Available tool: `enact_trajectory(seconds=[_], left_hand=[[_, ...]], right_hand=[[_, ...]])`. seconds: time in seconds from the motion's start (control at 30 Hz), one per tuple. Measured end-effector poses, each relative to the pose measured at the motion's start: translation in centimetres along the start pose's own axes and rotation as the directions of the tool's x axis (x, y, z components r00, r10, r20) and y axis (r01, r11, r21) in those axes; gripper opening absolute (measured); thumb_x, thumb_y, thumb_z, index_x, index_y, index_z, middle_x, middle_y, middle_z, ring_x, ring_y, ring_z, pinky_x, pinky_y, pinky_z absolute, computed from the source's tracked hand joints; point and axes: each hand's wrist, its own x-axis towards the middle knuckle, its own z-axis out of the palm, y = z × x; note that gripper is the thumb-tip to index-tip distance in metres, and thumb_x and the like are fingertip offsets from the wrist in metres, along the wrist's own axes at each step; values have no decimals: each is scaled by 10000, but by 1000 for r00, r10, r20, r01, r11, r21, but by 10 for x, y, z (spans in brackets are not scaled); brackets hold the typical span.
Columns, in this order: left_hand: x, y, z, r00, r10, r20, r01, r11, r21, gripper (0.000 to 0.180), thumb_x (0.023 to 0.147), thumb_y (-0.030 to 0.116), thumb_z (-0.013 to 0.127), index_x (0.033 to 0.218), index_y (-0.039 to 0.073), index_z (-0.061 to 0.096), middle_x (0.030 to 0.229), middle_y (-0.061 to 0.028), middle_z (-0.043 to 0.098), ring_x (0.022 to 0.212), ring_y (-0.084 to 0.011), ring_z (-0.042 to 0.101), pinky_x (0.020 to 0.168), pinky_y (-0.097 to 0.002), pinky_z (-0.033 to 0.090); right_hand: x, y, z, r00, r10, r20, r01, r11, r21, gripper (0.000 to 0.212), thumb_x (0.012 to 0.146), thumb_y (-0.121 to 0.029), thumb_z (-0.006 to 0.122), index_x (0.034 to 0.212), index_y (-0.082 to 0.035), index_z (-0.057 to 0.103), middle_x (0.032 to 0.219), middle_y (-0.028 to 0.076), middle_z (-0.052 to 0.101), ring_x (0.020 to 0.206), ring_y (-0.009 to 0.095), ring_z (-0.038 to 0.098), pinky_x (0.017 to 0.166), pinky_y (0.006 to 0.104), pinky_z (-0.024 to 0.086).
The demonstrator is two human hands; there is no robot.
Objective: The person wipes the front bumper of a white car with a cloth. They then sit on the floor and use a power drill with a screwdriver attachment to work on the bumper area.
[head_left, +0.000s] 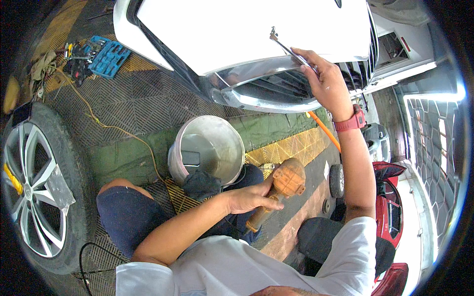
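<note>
My left hand [249, 198] is closed round the handle of a worn, dirty orange power tool [289, 178], held over my lap. Its bulky round end points up and away from me; what kind of tool it is I cannot tell. Stretched forward, my right hand [327, 81] pinches a slim metal rod [291, 53] between thumb and fingers. The rod's far end meets a small dark fitting [273, 34] on the white car body panel [207, 34]. Whether it is fastened there does not show. A red watch [351, 120] sits on my right wrist.
A pale bucket [217, 135] stands before my knees, a dark cloth [201, 184] at its rim. At left stands a wheel [37, 197]; beyond it are a blue tool case [109, 56] and a yellow cord [118, 127]. An orange hose [326, 130] and a red car [390, 212] are at right.
</note>
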Motion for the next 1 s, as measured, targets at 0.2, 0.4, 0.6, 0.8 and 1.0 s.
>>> enact_trajectory(seconds=[0.2, 0.4, 0.6, 0.8, 1.0], left_hand=[[0, 1, 0, 1000, 29, 6, -29, 999, 31, 974, 921, 246, 795, 1636, 69, 157, 1494, -67, 413, 1390, -177, 406, 1169, -358, 337], [-4, 8, 3, 1000, 0, 9, 0, 1000, 14, 955, 926, 251, 794, 1628, 71, 170, 1419, -58, 455, 1320, -163, 452, 1141, -346, 361], [-3, 9, 4, 1000, 5, 10, -6, 1000, 10, 905, 933, 233, 784, 1610, 85, 203, 1313, -35, 481, 1197, -133, 490, 1070, -324, 401], [-2, 7, 2, 999, 38, 7, -38, 999, 32, 880, 934, 220, 777, 1602, 90, 219, 1303, -29, 484, 1187, -134, 494, 1061, -321, 404], [-2, 6, 4, 1000, 19, 5, -19, 1000, 20, 934, 929, 227, 781, 1630, 79, 181, 1376, -48, 463, 1265, -146, 466, 1113, -331, 376]], right_hand=[[1, -6, -3, 996, 78, 38, -78, 997, 10, 405, 989, -32, 612, 1381, -122, 661, 893, 154, 725, 698, 263, 600, 689, 362, 494], [1, -7, -3, 996, 75, 44, -75, 997, 4, 406, 1002, -33, 606, 1394, -122, 659, 911, 145, 733, 675, 221, 576, 687, 338, 494], [-5, -2, 0, 1000, 31, -6, -30, 999, 19, 397, 977, -30, 614, 1360, -118, 670, 991, 206, 735, 816, 351, 671, 767, 401, 535], [2, -23, -9, 992, 126, 31, -126, 992, 26, 385, 969, -37, 623, 1344, -107, 676, 969, 230, 728, 845, 398, 711, 771, 425, 547], [0, 0, 0, 995, 98, 3, -98, 993, 66, 406, 989, -40, 612, 1386, -112, 662, 829, 118, 637, 707, 223, 542, 678, 328, 465]])
